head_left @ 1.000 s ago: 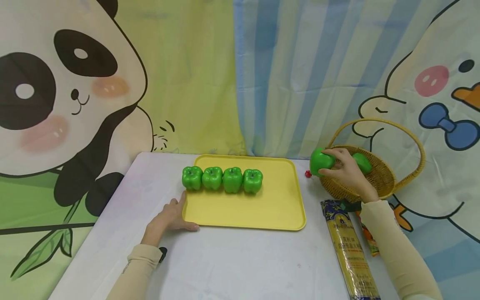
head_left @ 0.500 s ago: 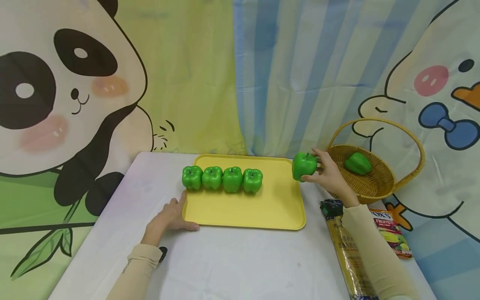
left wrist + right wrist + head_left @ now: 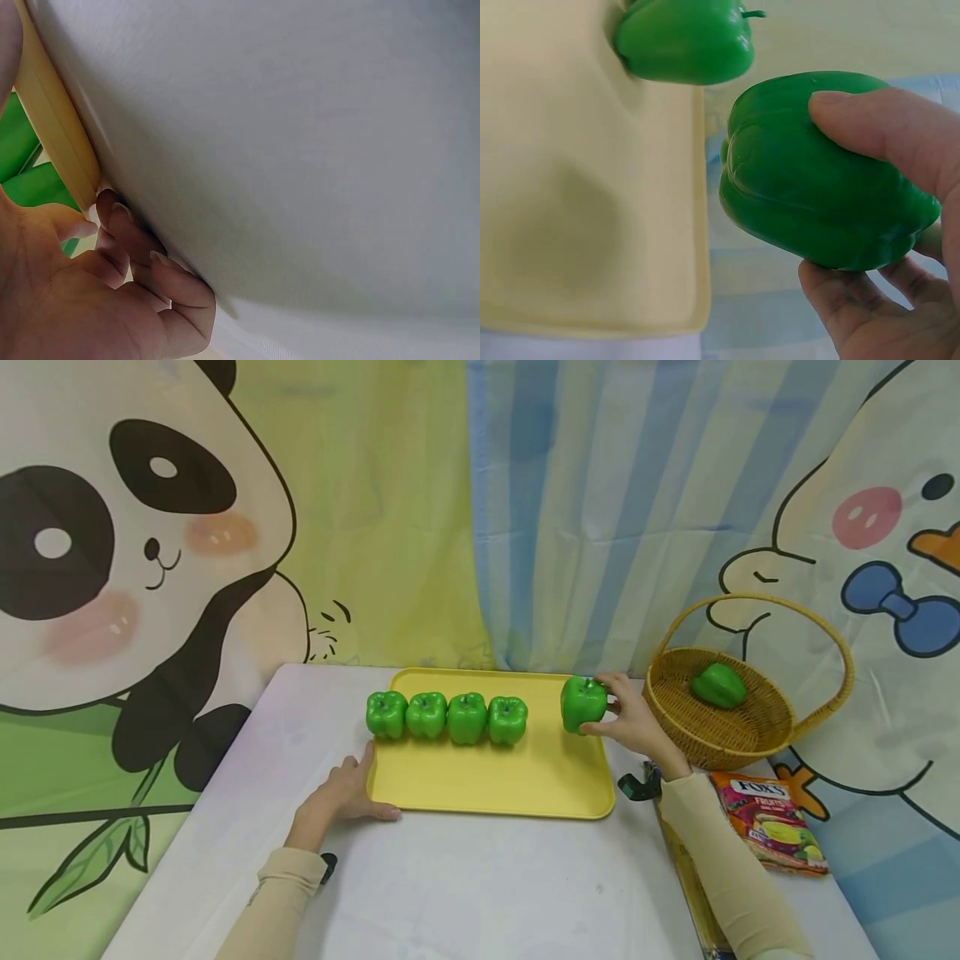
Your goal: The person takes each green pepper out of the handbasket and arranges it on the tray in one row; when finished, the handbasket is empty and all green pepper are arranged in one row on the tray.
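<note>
My right hand (image 3: 632,720) holds a green bell pepper (image 3: 582,705), stem up, over the right end of the yellow tray (image 3: 495,785). In the right wrist view the thumb lies on one side of this bell pepper (image 3: 817,180) and fingers support the other. Several more green bell peppers (image 3: 467,718) stand in a row along the tray's left half. My left hand (image 3: 341,793) holds the tray's near-left corner, index finger at the left edge and thumb at the front edge. The left wrist view shows its other fingers (image 3: 180,289) curled beside the tray rim (image 3: 60,135).
A wicker basket (image 3: 675,735) with a tall handle stands right of the tray, one green bell pepper (image 3: 718,685) inside. A red candy bag (image 3: 772,827) lies in front of it. The right sleeve partly covers a long golden packet (image 3: 693,885). A printed curtain (image 3: 390,527) hangs behind the table.
My right hand has carried the bell pepper left from the basket's rim to over the tray's right end. The left hand and the row of peppers stay in place.
</note>
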A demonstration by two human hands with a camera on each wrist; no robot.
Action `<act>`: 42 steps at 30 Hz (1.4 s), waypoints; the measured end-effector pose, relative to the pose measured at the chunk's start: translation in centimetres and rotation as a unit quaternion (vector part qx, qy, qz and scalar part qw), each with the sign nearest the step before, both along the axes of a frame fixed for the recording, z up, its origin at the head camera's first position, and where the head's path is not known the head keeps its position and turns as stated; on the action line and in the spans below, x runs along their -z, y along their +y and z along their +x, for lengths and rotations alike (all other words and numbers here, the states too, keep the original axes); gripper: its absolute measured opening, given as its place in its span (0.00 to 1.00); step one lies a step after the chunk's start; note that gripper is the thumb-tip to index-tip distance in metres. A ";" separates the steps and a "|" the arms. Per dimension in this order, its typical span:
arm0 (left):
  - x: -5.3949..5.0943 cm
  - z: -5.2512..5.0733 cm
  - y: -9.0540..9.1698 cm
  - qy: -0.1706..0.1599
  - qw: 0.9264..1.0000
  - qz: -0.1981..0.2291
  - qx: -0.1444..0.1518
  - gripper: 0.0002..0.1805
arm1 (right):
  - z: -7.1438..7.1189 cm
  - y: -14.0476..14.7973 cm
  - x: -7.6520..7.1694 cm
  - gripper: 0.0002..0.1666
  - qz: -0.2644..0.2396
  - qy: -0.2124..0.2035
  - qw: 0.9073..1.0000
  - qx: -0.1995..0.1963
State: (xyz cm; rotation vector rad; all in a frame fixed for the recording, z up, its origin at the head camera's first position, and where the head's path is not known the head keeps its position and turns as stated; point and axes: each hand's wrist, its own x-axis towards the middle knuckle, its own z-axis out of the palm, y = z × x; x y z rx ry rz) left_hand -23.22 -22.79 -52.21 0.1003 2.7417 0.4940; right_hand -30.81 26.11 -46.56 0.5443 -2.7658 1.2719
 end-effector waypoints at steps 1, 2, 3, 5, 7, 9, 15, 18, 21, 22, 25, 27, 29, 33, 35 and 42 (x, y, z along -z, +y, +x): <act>0.0 0.0 0.0 -0.001 1.000 -0.001 0.000 0.82 | 0.0 -0.1 0.2 0.54 -0.002 -0.005 1.000 -0.003; 0.0 0.0 0.0 -0.002 1.000 -0.001 -0.001 0.82 | 0.0 -0.3 0.4 0.54 -0.003 -0.009 1.000 -0.007; 0.1 0.0 0.0 -0.003 1.000 0.000 -0.002 0.82 | 0.0 -0.4 0.6 0.54 -0.005 -0.012 1.000 -0.010; 0.1 0.0 0.0 -0.002 1.000 -0.001 -0.002 0.82 | 0.0 -0.6 1.0 0.53 -0.007 -0.016 1.000 -0.014; 0.1 0.0 0.0 -0.001 1.000 0.000 -0.001 0.82 | 0.0 -0.9 1.3 0.53 -0.012 -0.020 1.000 -0.017; 0.1 0.0 0.0 0.000 1.000 0.000 0.000 0.82 | 0.0 -1.2 1.6 0.53 -0.019 -0.025 0.999 -0.019; 0.1 -0.1 -0.1 -0.002 1.000 0.000 0.000 0.82 | -0.2 -2.1 2.7 0.51 -0.033 -0.020 0.999 -0.021; 0.1 -0.1 -0.1 -0.001 1.000 0.000 0.001 0.82 | -0.4 -2.5 3.3 0.49 -0.038 -0.015 0.999 -0.016; 0.1 -0.2 0.0 0.001 1.000 0.000 0.002 0.82 | -0.4 -2.7 3.9 0.49 -0.039 -0.014 0.999 -0.011; 0.1 -0.2 0.0 0.001 1.000 0.000 0.003 0.82 | -0.5 -2.8 4.1 0.49 -0.040 -0.018 0.999 -0.008; 0.2 -0.2 -0.1 -0.001 1.000 0.000 0.002 0.82 | -0.4 -3.1 4.8 0.51 -0.041 -0.032 0.999 -0.008; 0.2 -0.2 -0.1 -0.002 1.000 0.000 0.002 0.82 | -0.4 -3.2 5.2 0.53 -0.046 -0.043 0.998 -0.009; 0.3 -0.1 -0.1 -0.003 1.000 0.001 0.001 0.82 | -0.4 -3.4 5.6 0.55 -0.045 -0.047 0.998 -0.011; 0.3 -0.1 -0.1 -0.002 1.000 0.000 0.002 0.82 | -0.5 -3.6 6.1 0.58 -0.037 -0.047 0.998 -0.009; 0.3 -0.1 -0.1 -0.001 1.000 0.001 0.002 0.82 | -0.5 -3.7 6.1 0.59 -0.026 -0.047 0.999 -0.010; 0.1 -0.1 -0.1 -0.002 1.000 0.005 0.001 0.82 | -1.0 -4.0 5.8 0.59 0.004 -0.045 0.999 -0.020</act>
